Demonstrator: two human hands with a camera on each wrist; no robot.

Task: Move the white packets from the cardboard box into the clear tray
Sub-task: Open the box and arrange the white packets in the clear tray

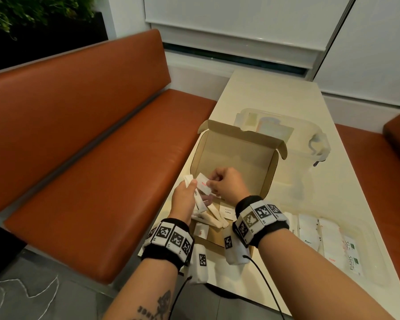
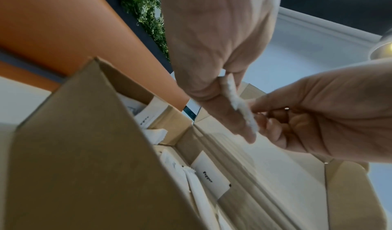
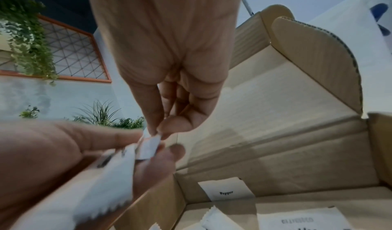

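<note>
The open cardboard box lies mid-table with several white packets on its floor. Over its left side, my left hand grips a small stack of white packets. My right hand pinches one white packet with red print right against that stack. The right wrist view shows thumb and forefinger of the right hand pinching the packet's corner, and the left hand's stack below. The clear tray, front right, holds rows of white packets.
A clear lidded container stands behind the box. An orange bench runs along the table's left edge. A "Pepper" packet and others lie in the box. Green-printed Stevia sachets sit in the tray.
</note>
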